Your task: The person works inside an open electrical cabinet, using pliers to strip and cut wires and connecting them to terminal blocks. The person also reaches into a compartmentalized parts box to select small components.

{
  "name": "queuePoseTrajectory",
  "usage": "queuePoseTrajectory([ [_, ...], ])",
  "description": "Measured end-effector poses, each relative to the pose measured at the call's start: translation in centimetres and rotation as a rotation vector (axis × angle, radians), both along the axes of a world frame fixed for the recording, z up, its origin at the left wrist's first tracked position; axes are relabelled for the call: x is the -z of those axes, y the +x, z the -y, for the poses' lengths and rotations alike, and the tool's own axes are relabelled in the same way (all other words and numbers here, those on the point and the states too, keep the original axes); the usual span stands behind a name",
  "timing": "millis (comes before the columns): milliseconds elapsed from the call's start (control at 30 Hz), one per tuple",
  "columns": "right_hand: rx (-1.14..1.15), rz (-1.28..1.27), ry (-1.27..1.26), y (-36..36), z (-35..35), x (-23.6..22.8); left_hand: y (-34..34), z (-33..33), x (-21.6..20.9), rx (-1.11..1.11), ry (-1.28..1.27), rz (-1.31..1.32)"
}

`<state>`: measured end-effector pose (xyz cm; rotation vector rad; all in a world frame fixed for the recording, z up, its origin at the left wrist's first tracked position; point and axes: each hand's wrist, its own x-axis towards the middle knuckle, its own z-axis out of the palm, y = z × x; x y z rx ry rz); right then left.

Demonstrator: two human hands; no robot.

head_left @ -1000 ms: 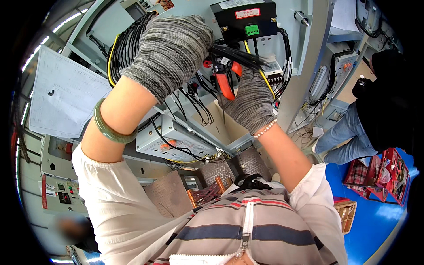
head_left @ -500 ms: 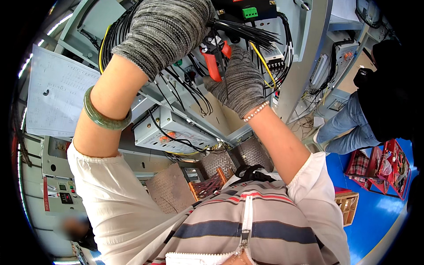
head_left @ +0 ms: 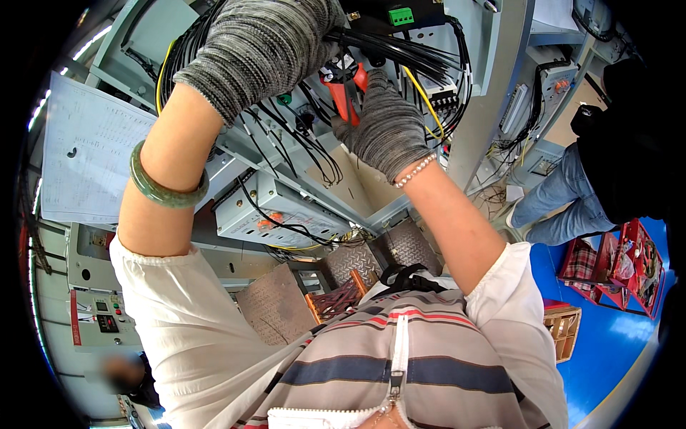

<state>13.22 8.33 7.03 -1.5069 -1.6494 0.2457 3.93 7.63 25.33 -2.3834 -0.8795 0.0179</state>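
Observation:
My left hand (head_left: 268,50), in a grey striped knit glove, is closed at the top of the view around a bundle of black wires (head_left: 404,51). The loose ends of that bundle fan out to the right. Just below it, my gloved right hand (head_left: 389,129) grips red-handled pliers (head_left: 341,102). The jaws of the pliers point up toward the bundle, partly hidden by wires and the left glove. A thin black strip (head_left: 349,93) hangs down in front of the pliers. I cannot make out whether the jaws hold anything.
Around my hands is an open grey metal cabinet with a green terminal block (head_left: 401,16), a yellow wire (head_left: 426,104) and hanging black wires. A paper sheet (head_left: 89,154) is at the left. To the right stand a person in jeans (head_left: 561,200) and a red toolbox (head_left: 622,268).
My left hand and forearm have shifted slightly left. The pliers and my right hand have moved slightly up and left, and the black bundle's loose ends have shifted a little.

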Motion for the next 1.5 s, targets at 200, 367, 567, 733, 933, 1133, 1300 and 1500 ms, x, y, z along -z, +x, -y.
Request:
queuePoseTrajectory([
  [200, -0.087, -0.075, -0.107, 0.9, 2.4, -0.9, 0.1, 3.2, -0.7, -0.103, 0.058, 0.113],
  [367, -0.288, -0.141, -0.211, 4.1, 7.4, 5.0, -5.1, 6.9, 5.1, 0.168, -0.141, 0.373],
  [567, -0.166, -0.418, -0.683, 10.0, 15.8, 17.0, -9.0, 7.0, 23.0, -0.146, -0.800, 0.547],
  [733, -0.032, -0.857, -0.800, 11.9, 20.1, 18.9, -6.8, 9.2, 35.9, -0.170, -1.211, 1.234],
  [933, -0.004, -1.017, -0.622, 8.6, 19.6, 17.4, -4.3, 11.5, 37.6, -0.721, -2.066, 1.680],
  [1133, -0.019, -1.146, -0.647, 9.0, 21.1, 18.6, -7.5, 11.8, 41.5, -0.922, -1.886, 1.848],
  [1300, 0.018, -1.306, -0.770, 11.2, 22.6, 18.9, -10.1, 13.5, 44.1, -1.089, -1.649, 2.233],
  [1500, 0.018, -1.262, -0.731, 14.5, 23.5, 19.4, -13.5, 15.6, 41.9, -1.053, -1.394, 2.496],
])
